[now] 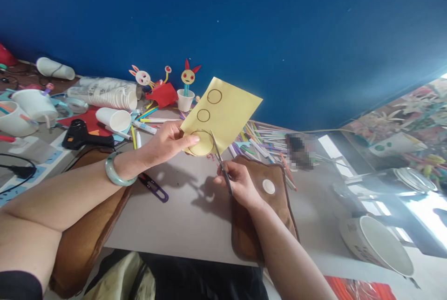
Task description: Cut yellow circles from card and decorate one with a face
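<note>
A sheet of yellow paper [228, 111] with three drawn circles is held up above the table. My left hand [171, 141] pinches its lower left edge, the thumb lying over the largest circle. In my right hand [239, 181] is a pair of scissors [223, 169], fingers wrapped round the handles. The blades meet the paper at the right side of that largest circle. Beneath the hands, purple-handled thread snips [156, 188] lie on the table. A brown cushion [265, 207] with a white round disc [268, 187] sits under my right forearm.
A black glue gun [87, 136], paper cups [113, 119] and a power strip [38, 172] stand on the left. Paper figures [188, 78] are at the back by the blue wall. Many coloured sticks [265, 144] lie behind the right hand. A white bowl [379, 244] is far right.
</note>
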Demonstrator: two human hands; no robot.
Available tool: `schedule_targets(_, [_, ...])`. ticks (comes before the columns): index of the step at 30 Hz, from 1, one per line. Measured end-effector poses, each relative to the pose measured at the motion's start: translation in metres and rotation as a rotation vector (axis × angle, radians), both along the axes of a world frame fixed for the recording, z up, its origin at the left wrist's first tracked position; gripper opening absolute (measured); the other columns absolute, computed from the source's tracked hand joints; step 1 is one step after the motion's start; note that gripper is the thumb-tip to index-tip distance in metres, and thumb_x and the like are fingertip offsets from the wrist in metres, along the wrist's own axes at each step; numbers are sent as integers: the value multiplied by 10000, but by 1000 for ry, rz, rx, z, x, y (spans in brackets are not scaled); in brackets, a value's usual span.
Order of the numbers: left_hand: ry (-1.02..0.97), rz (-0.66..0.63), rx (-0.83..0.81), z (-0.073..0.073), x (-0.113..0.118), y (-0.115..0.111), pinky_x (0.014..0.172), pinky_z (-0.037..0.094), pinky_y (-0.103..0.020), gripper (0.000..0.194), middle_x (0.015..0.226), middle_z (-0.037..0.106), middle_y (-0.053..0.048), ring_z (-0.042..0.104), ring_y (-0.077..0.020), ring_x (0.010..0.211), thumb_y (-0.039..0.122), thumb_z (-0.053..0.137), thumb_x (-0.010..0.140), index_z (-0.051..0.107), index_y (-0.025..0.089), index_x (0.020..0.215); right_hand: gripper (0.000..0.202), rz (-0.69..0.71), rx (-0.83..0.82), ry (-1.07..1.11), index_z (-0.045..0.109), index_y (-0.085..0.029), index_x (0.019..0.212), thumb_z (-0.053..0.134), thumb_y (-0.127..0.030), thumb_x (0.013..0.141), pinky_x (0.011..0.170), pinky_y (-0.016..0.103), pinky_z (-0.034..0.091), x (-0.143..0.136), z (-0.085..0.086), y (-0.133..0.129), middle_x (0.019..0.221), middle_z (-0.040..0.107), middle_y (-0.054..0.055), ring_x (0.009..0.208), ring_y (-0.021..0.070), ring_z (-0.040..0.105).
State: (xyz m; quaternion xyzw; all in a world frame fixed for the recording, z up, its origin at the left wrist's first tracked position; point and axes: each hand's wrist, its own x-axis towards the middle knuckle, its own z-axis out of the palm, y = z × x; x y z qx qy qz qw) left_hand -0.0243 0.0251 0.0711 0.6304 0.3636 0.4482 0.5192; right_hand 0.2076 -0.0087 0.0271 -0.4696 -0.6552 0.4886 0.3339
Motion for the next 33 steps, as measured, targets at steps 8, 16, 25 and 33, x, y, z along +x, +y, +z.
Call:
schedule_targets(8, [-20,-37,-3,-1,-1,1,692,581,-281,289,913,756,-63,713,-208,839,351,669,807,698,148,1011,546,3,-4,6,389,-197,551,792,-558,627,521,252,236,-1,1,0,560,410,-48,555,90,322])
schedule_targets(16, [-19,-20,-2,-2,-3,1,646,575,-251,232,875,758,-57,711,-187,781,323,675,814,705,146,961,560,-3,-11,-6,374,-200,542,802,-553,617,521,256,216,0,2,0,544,391,-53,543,88,312])
schedule_targets(25, [-67,-60,23,-3,-4,3,682,579,-245,228,929,761,-56,714,-182,821,299,674,832,710,156,1005,575,2,5,-11,368,-199,542,794,-576,622,517,249,239,0,3,1,538,399,-53,538,83,321])
schedule_targets(33, [-48,-67,43,-2,-6,3,668,566,-233,188,881,756,-45,700,-162,787,290,656,845,722,157,960,575,3,-2,2,370,-199,536,805,-567,610,512,249,229,1,1,1,531,392,-55,536,82,308])
